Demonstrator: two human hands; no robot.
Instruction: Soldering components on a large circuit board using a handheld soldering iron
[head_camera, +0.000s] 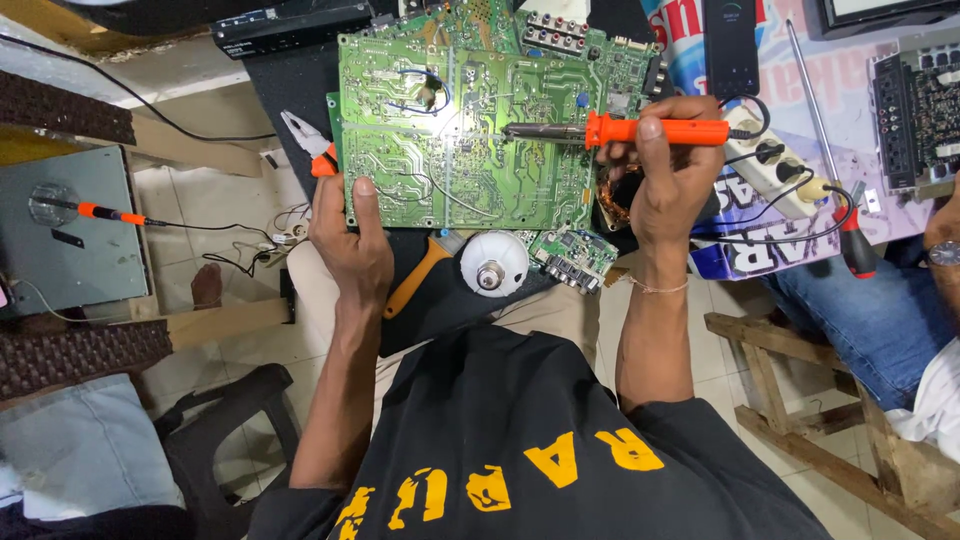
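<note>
While the green circuit board (460, 140) is gripped at its near left corner by the left hand (350, 235), an orange-handled soldering iron (620, 131) is held closed in the right hand (675, 170), its tip probably touching the board's middle. A white bulb (493, 263) is seen just near of the board, and pliers (310, 145) at its left.

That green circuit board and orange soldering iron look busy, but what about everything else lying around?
In use:
green circuit board, steadied by the left hand
soldering iron, gripped in the right hand

Lying about:
pliers
white bulb
small board
power strip
red-handled screwdriver
</note>
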